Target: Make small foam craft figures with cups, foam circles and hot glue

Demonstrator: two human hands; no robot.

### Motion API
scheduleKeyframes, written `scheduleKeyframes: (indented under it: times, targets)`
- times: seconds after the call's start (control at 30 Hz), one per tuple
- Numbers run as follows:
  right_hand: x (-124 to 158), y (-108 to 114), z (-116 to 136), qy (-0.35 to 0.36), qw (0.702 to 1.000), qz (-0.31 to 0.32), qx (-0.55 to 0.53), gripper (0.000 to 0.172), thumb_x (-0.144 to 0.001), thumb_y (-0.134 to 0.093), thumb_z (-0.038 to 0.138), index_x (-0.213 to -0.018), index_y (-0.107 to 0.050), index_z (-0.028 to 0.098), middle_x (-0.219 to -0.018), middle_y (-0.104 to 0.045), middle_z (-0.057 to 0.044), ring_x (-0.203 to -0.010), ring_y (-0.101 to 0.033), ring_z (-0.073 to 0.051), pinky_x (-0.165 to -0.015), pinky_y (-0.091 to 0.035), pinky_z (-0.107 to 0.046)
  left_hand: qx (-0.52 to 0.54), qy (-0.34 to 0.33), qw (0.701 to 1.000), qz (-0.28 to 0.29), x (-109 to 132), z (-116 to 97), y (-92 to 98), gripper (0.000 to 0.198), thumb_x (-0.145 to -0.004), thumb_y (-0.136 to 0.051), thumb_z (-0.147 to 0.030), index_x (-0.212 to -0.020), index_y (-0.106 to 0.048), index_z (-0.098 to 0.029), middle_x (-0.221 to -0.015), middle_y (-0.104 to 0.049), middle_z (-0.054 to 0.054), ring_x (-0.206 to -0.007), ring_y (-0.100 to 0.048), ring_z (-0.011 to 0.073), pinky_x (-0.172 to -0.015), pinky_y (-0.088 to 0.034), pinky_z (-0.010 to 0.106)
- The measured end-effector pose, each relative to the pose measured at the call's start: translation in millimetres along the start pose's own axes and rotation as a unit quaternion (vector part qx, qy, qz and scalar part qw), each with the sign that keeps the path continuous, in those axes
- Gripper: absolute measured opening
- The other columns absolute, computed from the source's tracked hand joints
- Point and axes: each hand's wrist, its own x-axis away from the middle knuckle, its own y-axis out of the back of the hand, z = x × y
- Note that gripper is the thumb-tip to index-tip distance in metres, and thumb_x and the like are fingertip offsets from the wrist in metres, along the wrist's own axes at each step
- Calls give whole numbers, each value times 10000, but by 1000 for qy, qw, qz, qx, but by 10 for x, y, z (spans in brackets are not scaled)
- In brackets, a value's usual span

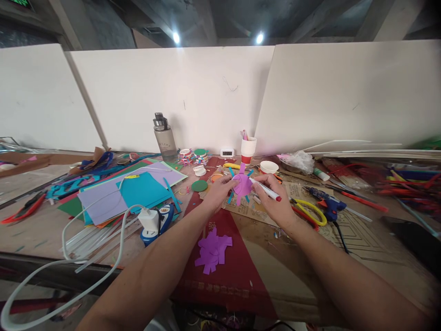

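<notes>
Marking is apparently being done: purple disc (242, 187) pinched by left hand (219, 191), pen (268, 190) gripped beside it by right hand (275, 208), steady stroke being needed.

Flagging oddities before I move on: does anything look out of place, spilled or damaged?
The white charging cable loops loosely past the front edge of the table, untidy and perhaps a snag risk. Nothing is visibly spilled or damaged.
</notes>
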Motion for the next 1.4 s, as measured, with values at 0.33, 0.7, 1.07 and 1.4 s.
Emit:
scheduleKeyframes:
  times: [0.33, 0.7, 1.07, 1.4]
  targets:
    - [-8, 3, 11, -5, 1000, 3, 11, 192, -916, -545, 416, -945, -584, 230, -878, -679, -34, -696, -592, -170, -659, -494, -317, 10, 11, 1000, 16, -3, 2, 1, 277, -725, -683, -408, -686, -548, -169, -689, -474, -24, -643, -391, 107, -618, -285, 271]
    - [-11, 3, 6, 3, 1000, 3, 15, 198, -920, -542, 418, -934, -586, 226, -870, -676, -32, -705, -597, -167, -648, -486, -306, 12, 2, 1000, 21, -1, 12, 2, 283, -736, -685, -403, -679, -534, -170, -677, -465, -34, -633, -392, 102, -621, -296, 266]
    - [-5, -3, -25, 11, 1000, -8, 7, 191, -923, -549, 421, -951, -582, 235, -880, -678, -31, -755, -612, -180, -701, -499, -322, 4, 15, 1000, 10, -5, 6, -1, 295, -713, -680, -413, -652, -519, -174, -655, -438, -36, -616, -375, 101, -597, -272, 269]
    - [4, 1, -39, -1, 1000, -8, 2, 176, -917, -566, 401, -957, -588, 231, -861, -675, -23, -741, -607, -175, -695, -489, -322, 15, 18, 1000, 3, 12, -27, -16, 316, -687, -698, -429, -653, -519, -171, -663, -463, -31, -621, -392, 97, -592, -294, 253]
